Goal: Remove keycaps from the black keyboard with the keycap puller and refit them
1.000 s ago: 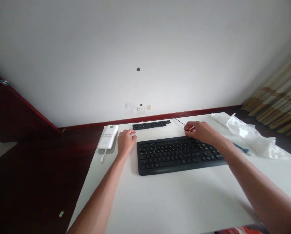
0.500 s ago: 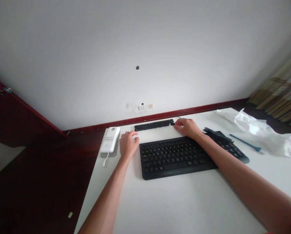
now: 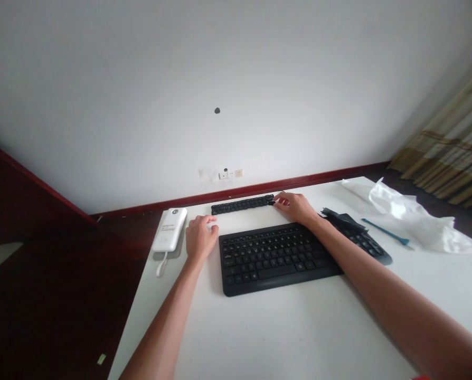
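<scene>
A black keyboard (image 3: 275, 258) lies on the white table, its right part crossed by my right forearm. Behind it stretches a row of loose black keycaps (image 3: 242, 205). At that row's right end, my right hand (image 3: 295, 207) pinches a small black keycap (image 3: 271, 202) low against the tabletop. My left hand (image 3: 200, 235) rests beside the keyboard's upper left corner, thumb and fingers apart and nothing between them. Some black sheet pieces (image 3: 345, 221) lie over the keyboard's right end.
A white power bank (image 3: 170, 230) with a strap lies on the left edge of the table (image 3: 283, 332). To the right are a thin blue tool (image 3: 386, 231) and a crumpled white plastic bag (image 3: 410, 214). The wall (image 3: 141, 95) rises behind the table.
The whole view has shifted, so things sit slightly farther left. My right hand has brought the keycap closer to the end of the row. My left hand stays in place.
</scene>
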Available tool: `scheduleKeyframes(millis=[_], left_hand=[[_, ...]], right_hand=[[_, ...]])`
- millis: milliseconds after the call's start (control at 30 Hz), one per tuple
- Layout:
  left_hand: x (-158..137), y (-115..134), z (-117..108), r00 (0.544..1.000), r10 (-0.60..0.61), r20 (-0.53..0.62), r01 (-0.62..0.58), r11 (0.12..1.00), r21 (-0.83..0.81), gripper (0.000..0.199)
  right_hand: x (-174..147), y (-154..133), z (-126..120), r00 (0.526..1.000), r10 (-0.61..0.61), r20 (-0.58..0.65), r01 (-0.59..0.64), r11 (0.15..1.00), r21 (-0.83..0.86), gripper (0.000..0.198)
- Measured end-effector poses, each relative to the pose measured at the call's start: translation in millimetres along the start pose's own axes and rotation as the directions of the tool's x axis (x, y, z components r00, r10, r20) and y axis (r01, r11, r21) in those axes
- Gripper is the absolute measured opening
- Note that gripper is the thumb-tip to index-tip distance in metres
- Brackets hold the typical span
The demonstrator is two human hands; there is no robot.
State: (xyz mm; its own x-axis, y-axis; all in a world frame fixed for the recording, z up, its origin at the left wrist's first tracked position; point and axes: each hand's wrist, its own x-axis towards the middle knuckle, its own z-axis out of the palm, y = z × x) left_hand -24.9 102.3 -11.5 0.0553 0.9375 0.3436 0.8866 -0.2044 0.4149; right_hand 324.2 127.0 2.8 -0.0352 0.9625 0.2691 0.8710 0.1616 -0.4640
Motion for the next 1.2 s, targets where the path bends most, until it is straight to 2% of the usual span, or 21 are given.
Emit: scheduleKeyframes(millis=[200,367,533,900,1200], left_hand=[[-0.3,0.3,-1.1,1.0,0.001,0.001,-0.001,1.0,-0.006,0.024],[-0.7,-0.2,-1.7,1.0,0.0,0.005,0.0,1.0,-0.008,0.028],[-0.4,-0.8,-1.5,1.0,0.004,0.006,-0.004,1.0,-0.012,0.028],[-0.7,0.3,-0.9,1.0,-0.005,0.01,0.005,1.0,-0.005,0.025],[-0.9,1.6,-1.8,1.0,-0.009,0.015,0.009,1.0,0.0,0.025]], right_hand=[[0.3,-3.0,-0.3,1.0,0.021,-0.013,-0.021,1.0,0.018,0.011],[-3.3,1.5,-1.5,0.999,0.044,-0.008,-0.042,0.981,0.192,0.006],[-2.9,6.7,-0.9,0.997,0.074,-0.026,-0.066,0.971,0.228,0.01],[0.3,10.3,0.6,0.999,0.036,0.025,-0.039,0.989,0.145,0.013],[2.4,15.2,3.7,0.994,0.104,0.038,-0.109,0.986,0.13,0.018]])
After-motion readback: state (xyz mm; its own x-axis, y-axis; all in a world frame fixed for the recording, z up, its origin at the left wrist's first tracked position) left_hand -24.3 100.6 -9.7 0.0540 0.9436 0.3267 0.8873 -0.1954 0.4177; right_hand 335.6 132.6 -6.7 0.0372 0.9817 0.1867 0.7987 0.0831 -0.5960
